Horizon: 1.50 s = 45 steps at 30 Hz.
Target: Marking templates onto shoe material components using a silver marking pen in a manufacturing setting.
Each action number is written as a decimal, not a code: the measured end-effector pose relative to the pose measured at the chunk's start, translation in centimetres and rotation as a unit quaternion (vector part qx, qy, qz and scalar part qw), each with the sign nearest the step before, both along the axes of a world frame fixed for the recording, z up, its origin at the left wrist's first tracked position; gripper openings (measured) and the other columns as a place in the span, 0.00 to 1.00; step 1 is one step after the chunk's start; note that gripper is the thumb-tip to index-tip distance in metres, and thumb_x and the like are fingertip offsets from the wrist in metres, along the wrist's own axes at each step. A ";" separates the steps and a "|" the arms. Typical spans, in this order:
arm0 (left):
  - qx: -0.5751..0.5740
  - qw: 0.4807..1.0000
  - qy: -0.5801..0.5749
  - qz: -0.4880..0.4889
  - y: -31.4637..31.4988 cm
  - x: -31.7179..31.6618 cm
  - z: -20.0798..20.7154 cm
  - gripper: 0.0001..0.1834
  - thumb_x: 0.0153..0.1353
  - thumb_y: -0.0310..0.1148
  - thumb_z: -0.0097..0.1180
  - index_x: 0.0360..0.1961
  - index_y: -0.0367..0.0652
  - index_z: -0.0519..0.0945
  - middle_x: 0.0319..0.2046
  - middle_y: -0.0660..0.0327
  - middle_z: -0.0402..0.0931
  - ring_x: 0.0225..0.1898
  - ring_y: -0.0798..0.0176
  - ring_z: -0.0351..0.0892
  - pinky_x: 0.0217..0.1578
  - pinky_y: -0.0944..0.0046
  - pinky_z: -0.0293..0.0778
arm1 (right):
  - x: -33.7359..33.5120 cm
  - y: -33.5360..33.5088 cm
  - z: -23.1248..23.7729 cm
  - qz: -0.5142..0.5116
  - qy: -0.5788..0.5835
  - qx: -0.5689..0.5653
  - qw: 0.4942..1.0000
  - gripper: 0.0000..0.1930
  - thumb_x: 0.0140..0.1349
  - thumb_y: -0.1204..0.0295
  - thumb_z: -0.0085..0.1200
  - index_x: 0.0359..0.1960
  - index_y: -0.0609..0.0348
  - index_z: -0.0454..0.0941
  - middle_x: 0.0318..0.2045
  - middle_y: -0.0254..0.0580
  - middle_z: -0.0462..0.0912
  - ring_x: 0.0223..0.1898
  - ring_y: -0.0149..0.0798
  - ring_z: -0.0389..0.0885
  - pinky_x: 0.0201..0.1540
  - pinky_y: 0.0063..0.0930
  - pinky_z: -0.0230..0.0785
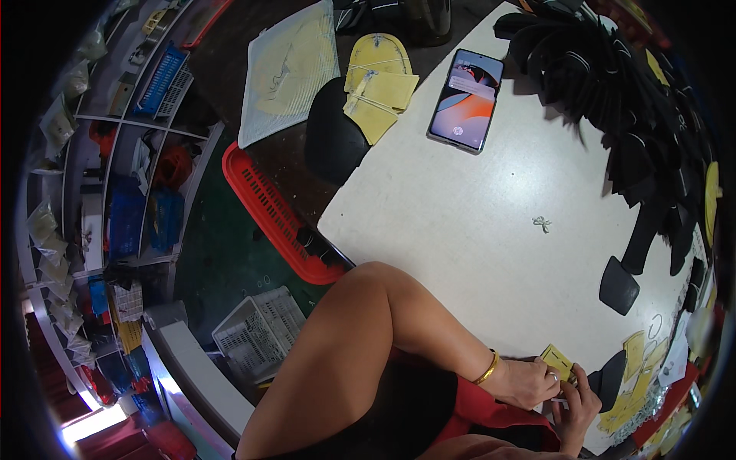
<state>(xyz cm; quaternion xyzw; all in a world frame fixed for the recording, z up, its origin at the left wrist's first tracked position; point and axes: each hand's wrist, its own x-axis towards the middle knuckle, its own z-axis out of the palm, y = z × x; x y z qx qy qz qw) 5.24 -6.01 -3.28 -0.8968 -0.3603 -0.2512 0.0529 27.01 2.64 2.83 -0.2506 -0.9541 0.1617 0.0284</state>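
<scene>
At the near right edge of the white table my two hands are close together over a small yellow pattern card (558, 360) with dark slits in it. My left hand (527, 383), with a gold bangle at the wrist and a ring, has its fingers curled at the card's edge. My right hand (579, 406) pinches the card's other side; part of it hides behind the fingers. A black cut piece (609, 381) lies just right of my right hand. Beyond it are several loose yellow pattern cards (632, 383).
A phone (465, 101) with a lit screen lies on the white table (429, 222). Black cut pieces (567, 69) are heaped along the right side. A tied yellow card bundle (376, 84), a red basket (268, 207), a grey crate (257, 330) and shelves (115, 121) stand left.
</scene>
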 end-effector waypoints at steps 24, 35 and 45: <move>-0.012 1.000 0.001 -0.005 0.2 0.2 -0.2 0.19 0.61 0.38 0.52 0.34 0.27 0.82 0.35 0.52 0.74 0.36 0.54 0.72 0.23 0.61 0.75 | -1.5 0.4 1.7 -0.044 -0.019 -0.046 0.998 0.14 0.39 0.69 0.65 0.30 0.58 0.79 0.50 0.52 0.83 0.33 0.50 0.86 0.33 0.36 0.77; -0.016 1.000 -0.017 -0.009 0.1 0.7 -0.6 0.19 0.60 0.37 0.53 0.33 0.26 0.82 0.34 0.52 0.73 0.35 0.55 0.72 0.21 0.61 0.75 | -1.2 0.2 1.5 -0.064 -0.014 -0.077 0.995 0.14 0.38 0.72 0.65 0.29 0.59 0.78 0.49 0.52 0.83 0.37 0.52 0.86 0.38 0.38 0.79; -0.021 1.000 -0.013 -0.010 1.0 -0.2 -0.4 0.19 0.60 0.36 0.52 0.35 0.24 0.80 0.33 0.52 0.73 0.35 0.56 0.73 0.22 0.61 0.75 | -2.0 1.2 1.4 -0.073 -0.009 -0.090 0.993 0.13 0.38 0.73 0.66 0.28 0.59 0.78 0.49 0.52 0.83 0.38 0.52 0.86 0.40 0.37 0.79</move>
